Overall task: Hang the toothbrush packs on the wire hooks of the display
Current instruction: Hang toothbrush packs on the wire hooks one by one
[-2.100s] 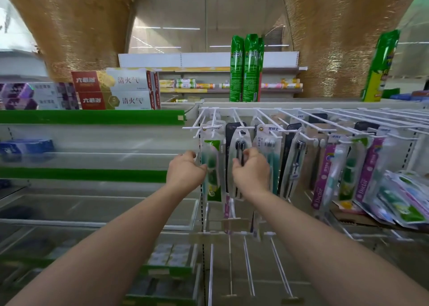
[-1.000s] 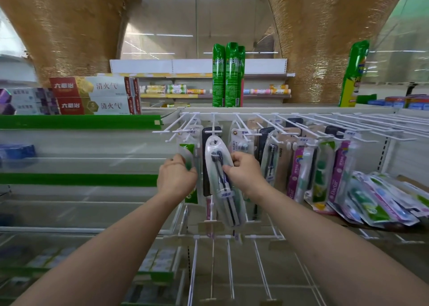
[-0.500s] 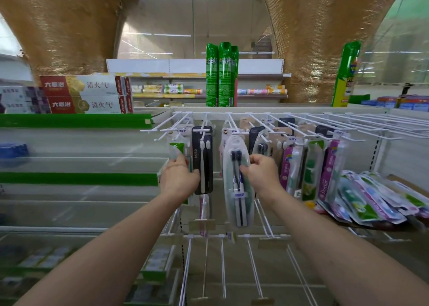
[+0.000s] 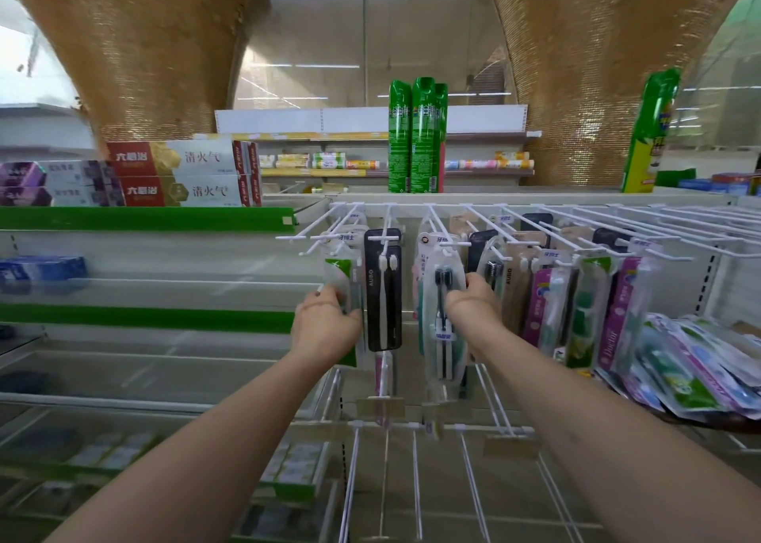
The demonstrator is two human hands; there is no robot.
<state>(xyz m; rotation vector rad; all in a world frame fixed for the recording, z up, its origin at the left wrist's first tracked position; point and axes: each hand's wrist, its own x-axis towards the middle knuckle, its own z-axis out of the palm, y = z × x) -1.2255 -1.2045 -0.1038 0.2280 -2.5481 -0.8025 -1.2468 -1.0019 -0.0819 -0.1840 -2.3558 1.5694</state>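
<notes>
my left hand grips the green toothbrush pack, fingers curled round its edge. my right hand pinches the clear black-bristle toothbrush pack hanging on a white wire hook.

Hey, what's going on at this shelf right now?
A person is stocking toothbrush packs on a shop display's white wire hooks. The right hand holds a clear pack with two dark toothbrushes up at a hook, while the left hand grips a green-topped pack hanging further left. A black pack hangs between them. More packs lie piled at the right.
</notes>
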